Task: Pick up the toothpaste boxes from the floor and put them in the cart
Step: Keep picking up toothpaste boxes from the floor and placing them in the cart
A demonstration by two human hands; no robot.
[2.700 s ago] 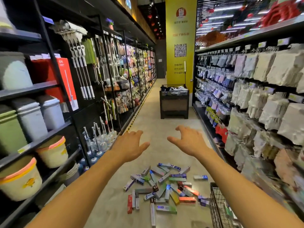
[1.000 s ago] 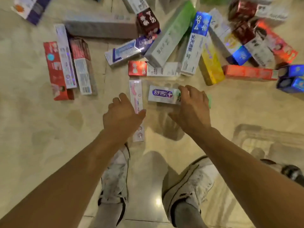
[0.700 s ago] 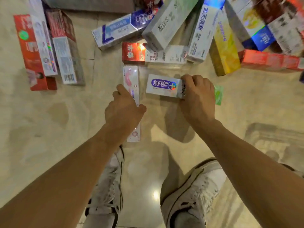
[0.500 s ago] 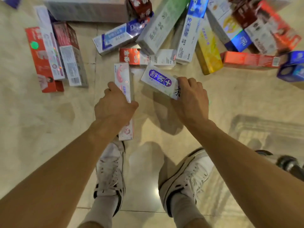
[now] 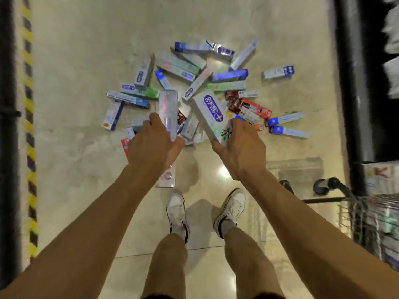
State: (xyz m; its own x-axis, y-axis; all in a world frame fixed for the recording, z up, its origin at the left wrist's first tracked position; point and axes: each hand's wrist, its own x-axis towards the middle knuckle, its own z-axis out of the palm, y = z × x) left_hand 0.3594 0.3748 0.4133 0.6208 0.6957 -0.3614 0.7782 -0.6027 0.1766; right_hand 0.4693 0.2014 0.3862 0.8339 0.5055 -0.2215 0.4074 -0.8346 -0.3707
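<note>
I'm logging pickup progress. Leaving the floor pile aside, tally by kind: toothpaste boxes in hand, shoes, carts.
Toothpaste boxes in hand: 2 (pink-marked box in left hand; purple-logo box in right hand)
White shoes: 2 (left shoe; right shoe)
Carts: 1 (wire cart)
Total: 5

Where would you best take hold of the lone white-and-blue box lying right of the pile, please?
Pinch the white-and-blue box across its two long edges near the middle, from straight above: it lies flat on the floor, apart from the pile, so both edges are free.
</note>
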